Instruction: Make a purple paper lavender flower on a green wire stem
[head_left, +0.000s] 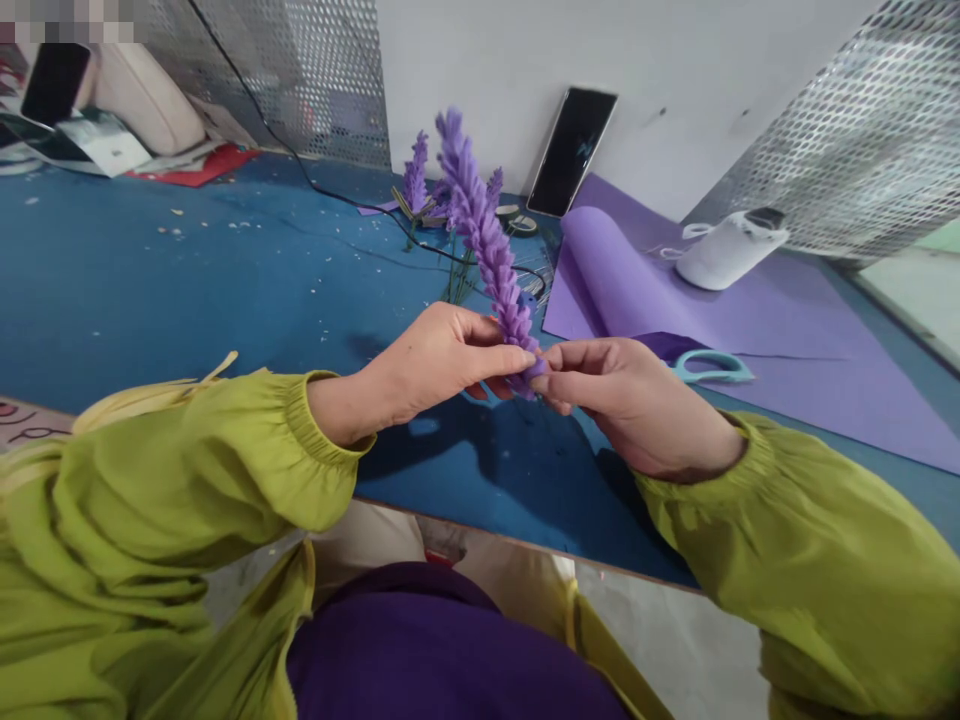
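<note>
A purple fringed foam flower spike [484,230] stands tilted up and away from me above a blue table [187,290]. My left hand [431,362] pinches its lower end from the left with thumb and fingers closed. From the right, my right hand [630,400] pinches the same lower end, fingers pressed together. Both hands meet at the base of the spike. I wear yellow-green sleeves.
Light blue scissors [709,368] lie on a purple foam sheet [787,340] with a rolled edge at right. More finished purple spikes [417,175] lie behind. A dark phone [571,150] leans on the wall; a white glue gun [731,248] rests nearby. A black cable [315,185] crosses the table.
</note>
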